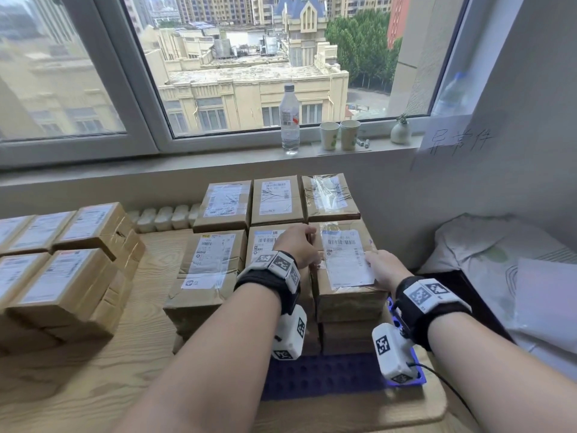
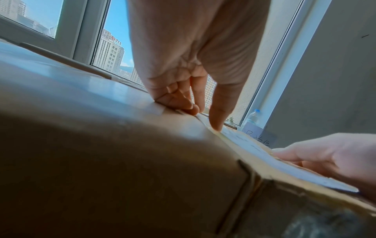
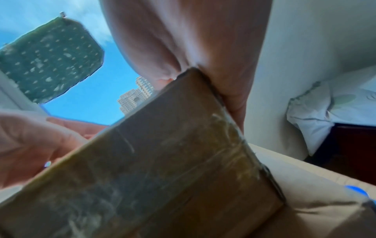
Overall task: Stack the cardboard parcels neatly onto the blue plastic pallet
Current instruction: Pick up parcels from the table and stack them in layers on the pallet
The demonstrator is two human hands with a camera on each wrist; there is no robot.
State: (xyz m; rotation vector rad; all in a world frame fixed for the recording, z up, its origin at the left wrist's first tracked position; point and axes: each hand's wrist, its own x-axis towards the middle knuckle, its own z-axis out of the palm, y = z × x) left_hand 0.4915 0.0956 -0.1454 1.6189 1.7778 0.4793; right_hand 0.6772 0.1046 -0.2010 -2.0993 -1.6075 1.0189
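Observation:
Brown cardboard parcels with white labels stand in several stacks on the blue plastic pallet, two rows deep. I hold the top parcel of the front right stack with both hands. My left hand curls over its left edge, the thumb at the seam with the middle stack. My right hand grips the near right corner, its fingers on the label. In the right wrist view the parcel's taped side runs up into my palm.
More parcels are piled on the wooden table to the left. A water bottle, two paper cups and a small vase stand on the window sill behind. A wall and white bags close the right side.

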